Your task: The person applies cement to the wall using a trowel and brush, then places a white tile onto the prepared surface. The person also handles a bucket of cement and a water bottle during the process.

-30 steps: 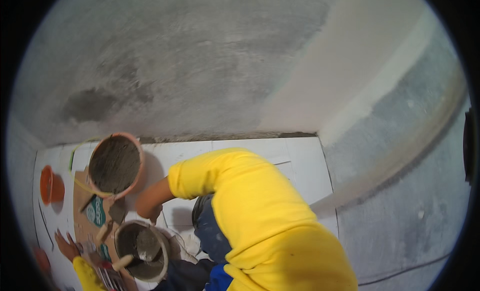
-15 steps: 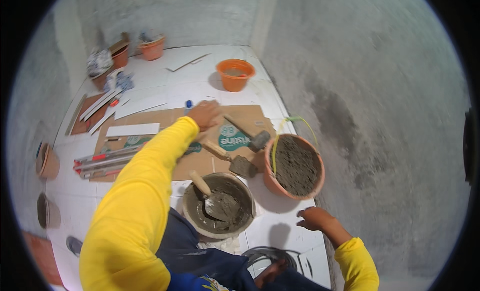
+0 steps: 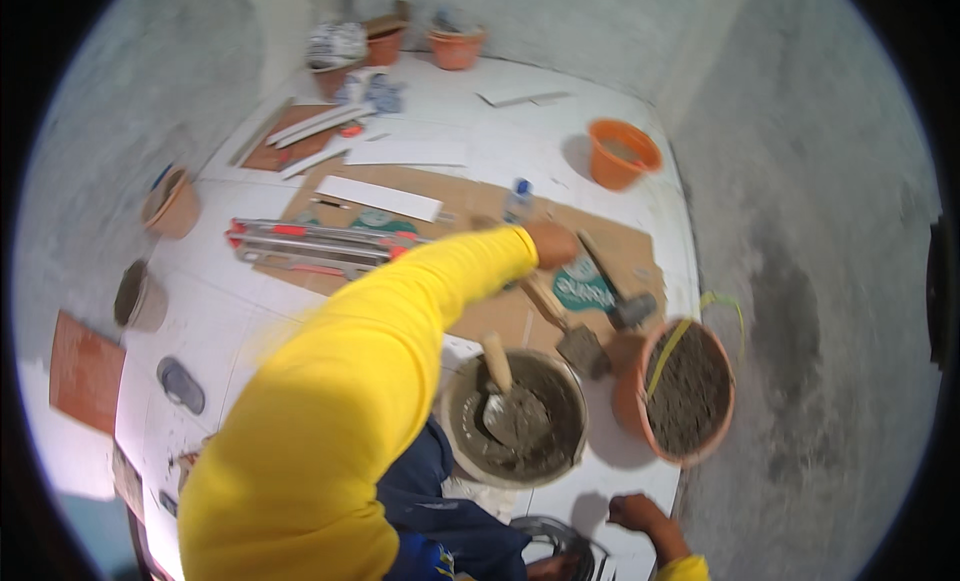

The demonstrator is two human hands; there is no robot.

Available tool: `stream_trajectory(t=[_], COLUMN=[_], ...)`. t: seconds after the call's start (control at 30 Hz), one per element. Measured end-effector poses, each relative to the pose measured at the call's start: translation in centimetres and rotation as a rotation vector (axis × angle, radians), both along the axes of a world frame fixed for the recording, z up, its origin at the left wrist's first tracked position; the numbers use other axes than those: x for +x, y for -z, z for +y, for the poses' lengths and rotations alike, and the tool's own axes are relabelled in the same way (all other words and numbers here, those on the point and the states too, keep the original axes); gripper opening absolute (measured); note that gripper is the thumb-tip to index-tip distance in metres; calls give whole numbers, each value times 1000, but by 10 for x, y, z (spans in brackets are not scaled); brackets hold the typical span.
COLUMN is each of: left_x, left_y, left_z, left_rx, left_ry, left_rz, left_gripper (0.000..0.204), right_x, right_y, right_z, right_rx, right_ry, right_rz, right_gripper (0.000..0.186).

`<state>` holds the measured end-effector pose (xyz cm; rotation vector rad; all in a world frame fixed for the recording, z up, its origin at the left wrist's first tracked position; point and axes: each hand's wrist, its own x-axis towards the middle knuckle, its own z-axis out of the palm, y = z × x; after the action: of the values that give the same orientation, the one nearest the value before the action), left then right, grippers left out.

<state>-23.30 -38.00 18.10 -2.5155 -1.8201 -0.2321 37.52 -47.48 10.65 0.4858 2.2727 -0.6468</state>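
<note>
My left hand (image 3: 553,245), blurred by motion, is above the brown cardboard (image 3: 637,256), beside a clear bottle with a blue cap (image 3: 520,200); its fingers are hidden. Just right of it lies a mallet (image 3: 630,306), and nearer to me a trowel (image 3: 580,349) with a mortar-smeared blade. A mixing bucket (image 3: 457,446) stands before my knees; a second trowel (image 3: 497,364) rests in its wet mortar, wooden handle up. To the right is an orange bucket (image 3: 627,406) full of grey, damp-looking mix. My right hand (image 3: 640,513) hangs below that bucket, fingers loosely bent, holding nothing.
A tile cutter (image 3: 310,243) and a white tile strip (image 3: 380,196) lie on the cardboard's left part. Another orange bucket (image 3: 625,153) stands far right by the grey wall (image 3: 800,281). Coiled black hose (image 3: 560,536) lies near my foot; a sandal (image 3: 181,384) is at left.
The whole view has swung, so everything sits farther right. My left hand stays over the cardboard and now sits lower relative to the bottle. My right arm shows less, nearer the lower edge.
</note>
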Motion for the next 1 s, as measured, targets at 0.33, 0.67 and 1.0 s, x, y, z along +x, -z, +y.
stream_trajectory(t=[0.33, 0.67, 1.0], left_x=[48, 99, 54], left_y=[65, -43, -17], left_z=[-16, 9, -18], left_rx=[-471, -553, -729], left_ry=[-33, 49, -101], left_rz=[138, 225, 362], left_gripper=[39, 43, 45], right_x=[21, 2, 10], right_y=[17, -23, -19], right_z=[6, 24, 23], right_rx=[81, 128, 132], right_ry=[113, 171, 176], right_rz=[104, 128, 79], right_gripper=[42, 40, 47])
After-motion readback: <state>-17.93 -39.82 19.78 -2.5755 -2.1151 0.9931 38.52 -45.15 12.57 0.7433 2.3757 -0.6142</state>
